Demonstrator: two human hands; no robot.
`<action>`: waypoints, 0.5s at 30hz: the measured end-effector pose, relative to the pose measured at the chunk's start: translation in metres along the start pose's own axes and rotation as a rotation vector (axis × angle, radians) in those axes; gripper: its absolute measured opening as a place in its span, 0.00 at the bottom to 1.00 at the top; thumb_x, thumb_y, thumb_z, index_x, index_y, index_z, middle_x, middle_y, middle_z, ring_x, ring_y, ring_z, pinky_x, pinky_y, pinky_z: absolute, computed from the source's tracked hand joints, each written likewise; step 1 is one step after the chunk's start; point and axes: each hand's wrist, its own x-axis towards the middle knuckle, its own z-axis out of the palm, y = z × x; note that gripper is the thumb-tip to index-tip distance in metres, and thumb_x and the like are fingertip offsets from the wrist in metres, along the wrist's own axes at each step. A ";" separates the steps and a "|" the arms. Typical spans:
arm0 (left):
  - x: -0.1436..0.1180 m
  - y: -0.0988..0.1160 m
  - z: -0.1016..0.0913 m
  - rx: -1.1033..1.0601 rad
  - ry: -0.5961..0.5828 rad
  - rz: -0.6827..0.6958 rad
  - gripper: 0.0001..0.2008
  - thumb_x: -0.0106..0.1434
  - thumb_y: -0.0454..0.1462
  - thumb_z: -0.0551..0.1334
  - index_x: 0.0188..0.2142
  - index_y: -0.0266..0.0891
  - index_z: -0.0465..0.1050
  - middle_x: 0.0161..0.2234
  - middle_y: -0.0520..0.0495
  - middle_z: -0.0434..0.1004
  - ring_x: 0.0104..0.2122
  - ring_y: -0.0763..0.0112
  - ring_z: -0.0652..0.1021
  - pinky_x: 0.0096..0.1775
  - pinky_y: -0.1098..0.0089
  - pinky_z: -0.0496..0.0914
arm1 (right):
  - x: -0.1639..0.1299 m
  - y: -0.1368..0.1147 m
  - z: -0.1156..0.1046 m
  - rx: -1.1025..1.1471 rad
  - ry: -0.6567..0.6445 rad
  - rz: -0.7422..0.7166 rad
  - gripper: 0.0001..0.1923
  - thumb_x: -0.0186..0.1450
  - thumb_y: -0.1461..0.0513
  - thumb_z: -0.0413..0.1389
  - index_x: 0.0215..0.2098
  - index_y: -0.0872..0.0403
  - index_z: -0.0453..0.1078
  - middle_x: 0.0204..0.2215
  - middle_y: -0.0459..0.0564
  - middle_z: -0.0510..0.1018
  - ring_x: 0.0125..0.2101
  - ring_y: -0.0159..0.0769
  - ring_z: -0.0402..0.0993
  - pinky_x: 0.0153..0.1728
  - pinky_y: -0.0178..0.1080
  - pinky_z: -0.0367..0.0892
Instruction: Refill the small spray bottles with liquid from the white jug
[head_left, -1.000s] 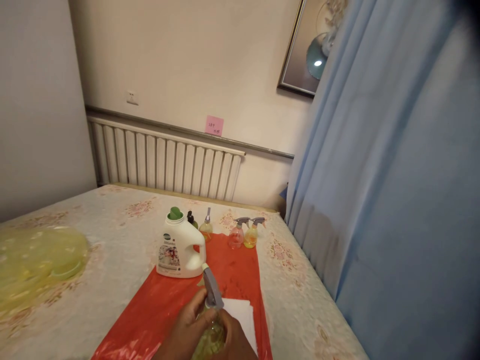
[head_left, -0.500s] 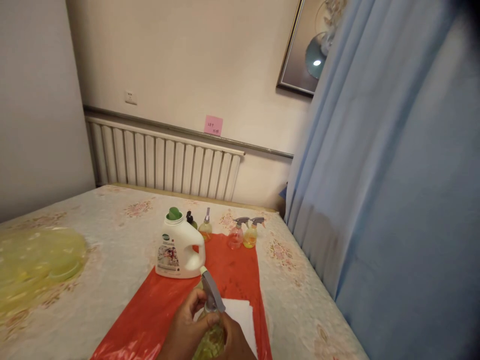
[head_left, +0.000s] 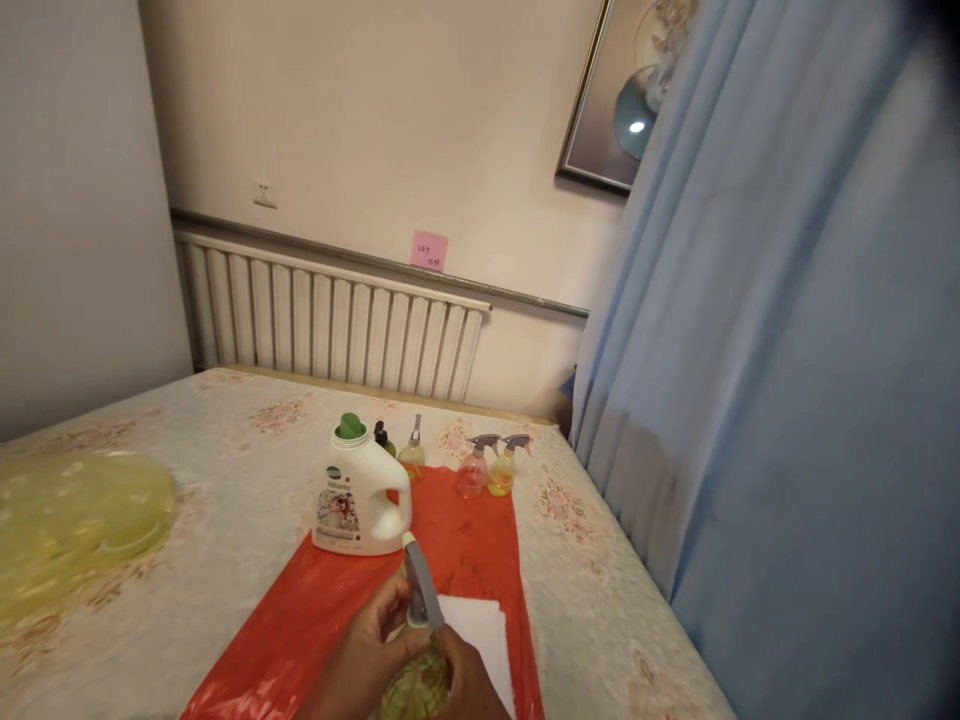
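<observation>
A clear yellow-green spray bottle (head_left: 415, 690) with a grey trigger head is held between both hands at the bottom of the view. My left hand (head_left: 367, 645) is closed, its thumb and fingers gripping the bottle's neck just below the trigger head. Around the right side of the bottle's body my right hand (head_left: 474, 680) is wrapped, its fingertips partly hidden. Just beyond them stands a white jug (head_left: 367, 510) with a green spout in its open mouth. White paper (head_left: 480, 630) lies beside the right hand on a red plastic sheet (head_left: 469, 545).
Farther back stand a pink spray bottle (head_left: 472, 475), a yellow spray bottle (head_left: 501, 475), another pale spray bottle (head_left: 412, 460) and a dark pump bottle (head_left: 384, 440). A translucent yellow basin (head_left: 82, 510) lies at left. A blue curtain (head_left: 787, 350) hangs at right.
The spray bottle has tilted slightly, its lower body shifting left, with both hands still on it. The other bottles and the jug have not moved.
</observation>
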 end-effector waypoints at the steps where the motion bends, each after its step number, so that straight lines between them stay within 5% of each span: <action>1: 0.000 -0.001 0.000 0.017 0.027 0.014 0.20 0.45 0.46 0.77 0.31 0.40 0.72 0.30 0.53 0.76 0.35 0.65 0.76 0.38 0.69 0.69 | 0.000 0.000 0.000 -0.005 0.000 0.002 0.43 0.37 0.69 0.69 0.53 0.51 0.72 0.46 0.49 0.79 0.50 0.53 0.73 0.50 0.44 0.68; 8: -0.010 0.019 -0.005 0.092 -0.129 -0.095 0.23 0.56 0.53 0.69 0.44 0.42 0.74 0.44 0.45 0.78 0.47 0.57 0.76 0.51 0.62 0.69 | 0.001 0.003 -0.002 0.007 0.017 -0.018 0.48 0.36 0.69 0.70 0.57 0.51 0.69 0.51 0.52 0.77 0.53 0.54 0.71 0.53 0.46 0.66; 15: -0.005 0.015 -0.004 -0.003 -0.143 -0.059 0.22 0.50 0.52 0.73 0.37 0.40 0.75 0.35 0.48 0.78 0.39 0.60 0.77 0.44 0.63 0.70 | 0.001 0.007 -0.001 0.017 -0.004 -0.012 0.50 0.35 0.70 0.70 0.58 0.51 0.69 0.52 0.51 0.77 0.54 0.56 0.70 0.54 0.47 0.65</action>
